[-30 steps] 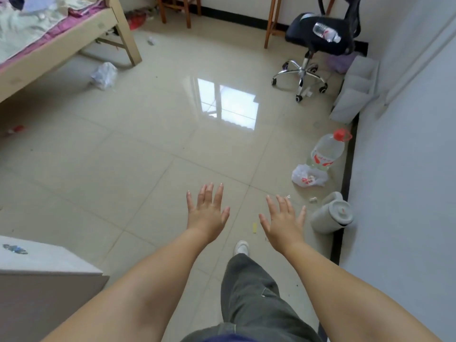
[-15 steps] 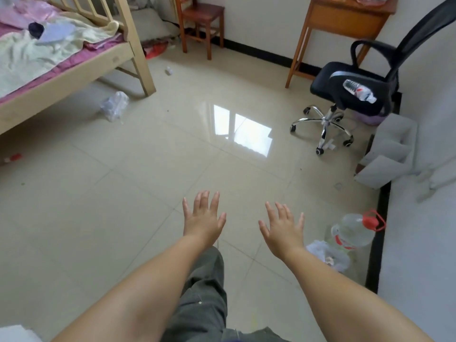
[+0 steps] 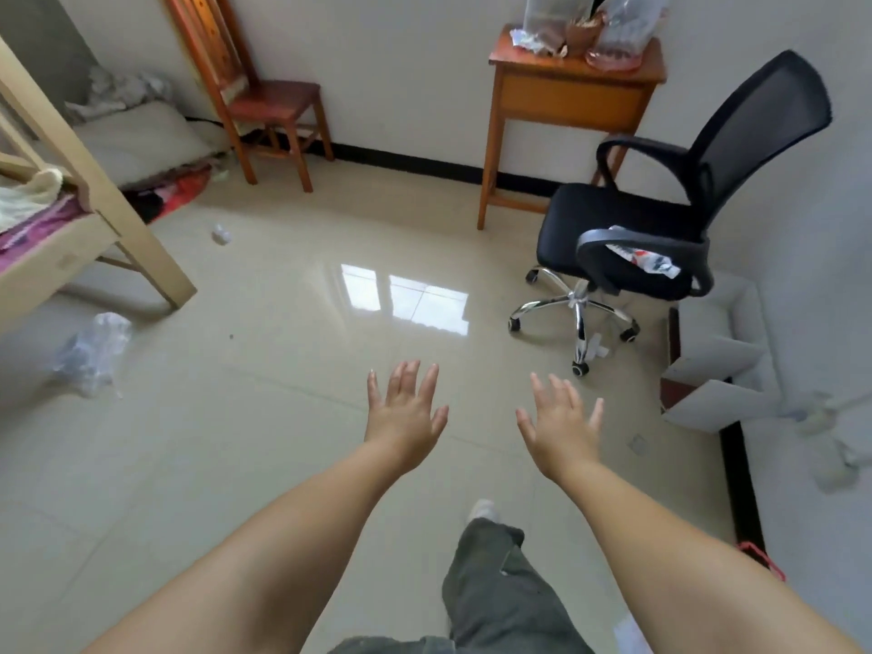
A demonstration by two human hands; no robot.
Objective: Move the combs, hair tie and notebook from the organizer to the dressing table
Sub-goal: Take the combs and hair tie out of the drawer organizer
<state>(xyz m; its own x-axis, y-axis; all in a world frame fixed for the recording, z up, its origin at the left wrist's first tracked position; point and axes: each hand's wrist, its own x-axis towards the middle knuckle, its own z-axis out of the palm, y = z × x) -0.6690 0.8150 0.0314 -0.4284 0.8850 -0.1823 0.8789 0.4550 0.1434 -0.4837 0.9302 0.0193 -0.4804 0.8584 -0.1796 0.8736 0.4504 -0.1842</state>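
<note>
Just below my wrists, nearest to me, a grey trouser leg (image 3: 490, 587) and a white shoe (image 3: 482, 509) are mid-stride on the pale tiled floor (image 3: 264, 417). My left hand (image 3: 406, 413) and right hand (image 3: 561, 429) are both held out in front, palms down, fingers spread, with nothing in either.

None of the task's things shows yet. I cannot see the combs, the hair tie or the notebook, so I can say nothing of their colour or shape. The white compartmented box (image 3: 717, 365) against the wall, out to the right of my right hand, may be the organizer, but its contents are hidden from here. Beyond my right fingertips stands a black office chair (image 3: 660, 228), and farther off behind it a small wooden table (image 3: 573, 94) cluttered with bags, which I would guess is the dressing table.

From the task alone, I expect everything to be light. Combs should be stiff and a little slick, best pinched across the spine rather than the teeth. A hair tie will be soft and stretchy, easy to hook with one finger. The notebook is the heaviest and will flop unless I grip it by the bound edge.

Far beyond my left hand are a wooden chair (image 3: 269, 101) and a bed frame (image 3: 94, 191).
</note>
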